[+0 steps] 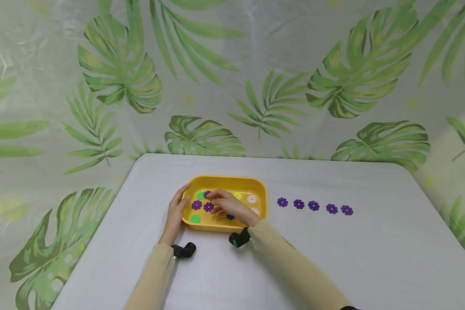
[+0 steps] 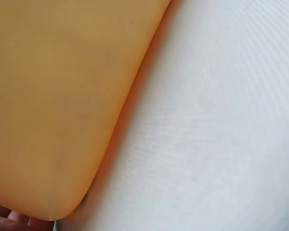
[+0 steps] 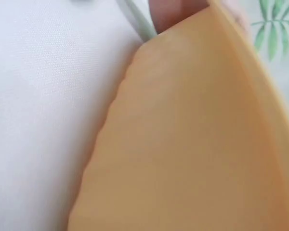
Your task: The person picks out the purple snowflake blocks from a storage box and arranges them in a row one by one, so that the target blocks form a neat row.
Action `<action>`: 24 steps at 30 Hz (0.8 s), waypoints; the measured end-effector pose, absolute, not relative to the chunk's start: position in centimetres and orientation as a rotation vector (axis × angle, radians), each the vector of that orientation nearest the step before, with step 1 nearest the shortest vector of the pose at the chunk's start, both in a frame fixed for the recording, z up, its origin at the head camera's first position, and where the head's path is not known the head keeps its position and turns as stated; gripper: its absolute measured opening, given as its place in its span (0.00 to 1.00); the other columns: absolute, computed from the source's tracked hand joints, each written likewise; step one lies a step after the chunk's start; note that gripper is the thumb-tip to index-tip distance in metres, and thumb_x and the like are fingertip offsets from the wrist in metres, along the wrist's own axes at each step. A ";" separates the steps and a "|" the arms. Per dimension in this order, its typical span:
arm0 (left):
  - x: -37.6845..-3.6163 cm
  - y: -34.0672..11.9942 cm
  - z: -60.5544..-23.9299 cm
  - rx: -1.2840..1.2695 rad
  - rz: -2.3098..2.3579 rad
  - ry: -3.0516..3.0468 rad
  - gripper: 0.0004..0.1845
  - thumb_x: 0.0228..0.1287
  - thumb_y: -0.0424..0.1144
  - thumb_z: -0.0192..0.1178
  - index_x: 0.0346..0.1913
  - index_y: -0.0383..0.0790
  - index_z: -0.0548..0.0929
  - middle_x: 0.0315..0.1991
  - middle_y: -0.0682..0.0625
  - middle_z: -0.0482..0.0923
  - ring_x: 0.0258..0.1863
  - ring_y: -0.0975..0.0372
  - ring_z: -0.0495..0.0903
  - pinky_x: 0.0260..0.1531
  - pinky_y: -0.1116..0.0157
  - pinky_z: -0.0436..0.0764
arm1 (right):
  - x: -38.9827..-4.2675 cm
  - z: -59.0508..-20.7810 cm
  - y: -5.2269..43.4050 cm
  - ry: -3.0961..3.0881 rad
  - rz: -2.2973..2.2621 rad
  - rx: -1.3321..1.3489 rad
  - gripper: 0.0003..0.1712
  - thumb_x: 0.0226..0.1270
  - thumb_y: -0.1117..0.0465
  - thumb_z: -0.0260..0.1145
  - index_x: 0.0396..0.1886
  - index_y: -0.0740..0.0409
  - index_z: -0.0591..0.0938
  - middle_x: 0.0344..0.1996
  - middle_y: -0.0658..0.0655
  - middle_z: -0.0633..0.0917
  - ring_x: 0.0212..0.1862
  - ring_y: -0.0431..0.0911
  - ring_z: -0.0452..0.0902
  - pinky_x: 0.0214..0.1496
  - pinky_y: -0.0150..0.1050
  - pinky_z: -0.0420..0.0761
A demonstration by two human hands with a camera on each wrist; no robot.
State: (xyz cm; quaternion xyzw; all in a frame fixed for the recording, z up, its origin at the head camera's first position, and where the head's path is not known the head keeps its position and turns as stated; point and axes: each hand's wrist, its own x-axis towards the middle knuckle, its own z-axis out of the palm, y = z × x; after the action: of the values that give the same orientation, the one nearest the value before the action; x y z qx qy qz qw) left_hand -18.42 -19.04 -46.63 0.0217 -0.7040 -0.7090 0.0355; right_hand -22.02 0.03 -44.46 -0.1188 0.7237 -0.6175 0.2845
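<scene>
A yellow plastic tray (image 1: 226,228) stands on the table and holds several flower-shaped plastic discs: purple (image 1: 196,205), green (image 1: 195,219), yellow (image 1: 237,196), white (image 1: 252,199) and blue (image 1: 230,217). My left hand (image 1: 176,211) grips the tray's left side, thumb over the rim. In the left wrist view, fingers (image 2: 17,222) show beside the tray wall (image 2: 53,106). Inside the tray, my right hand (image 1: 230,206) reaches left with loosely extended fingers, close to a purple disc (image 1: 207,195) partly hidden by them. The tray's outer wall (image 3: 183,134) fills much of the right wrist view.
Right of the tray, several purple discs lie in a spaced row, from one near the tray (image 1: 282,202) to the far-right one (image 1: 347,210). A white cloth covers the table (image 1: 372,258). Behind it hangs a leaf-patterned curtain (image 1: 263,56).
</scene>
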 end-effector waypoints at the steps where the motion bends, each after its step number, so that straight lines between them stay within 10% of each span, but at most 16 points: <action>1: -18.4 -19.1 -46.6 0.065 -2.177 -2.160 0.23 0.74 0.31 0.43 0.70 0.36 0.65 0.72 0.44 0.57 0.72 0.57 0.50 0.71 0.62 0.49 | -22.1 -44.7 -0.5 1.941 -1.640 -0.304 0.19 0.74 0.66 0.48 0.61 0.66 0.71 0.56 0.65 0.74 0.41 0.52 0.78 0.48 0.44 0.82; 24: -18.4 -19.1 -46.7 0.062 -2.175 -2.161 0.23 0.74 0.31 0.43 0.70 0.36 0.65 0.72 0.45 0.57 0.72 0.57 0.50 0.71 0.62 0.49 | -21.9 -46.3 -2.4 2.175 -1.518 -0.328 0.14 0.65 0.78 0.49 0.48 0.70 0.76 0.34 0.62 0.80 0.24 0.46 0.78 0.29 0.33 0.83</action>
State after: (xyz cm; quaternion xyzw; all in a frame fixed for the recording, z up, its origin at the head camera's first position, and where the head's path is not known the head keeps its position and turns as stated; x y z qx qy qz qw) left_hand -18.43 -19.12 -46.73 0.0203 -0.7043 -0.7086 0.0374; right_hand -21.90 -2.35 -46.34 -0.1194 0.7915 -0.5525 0.2325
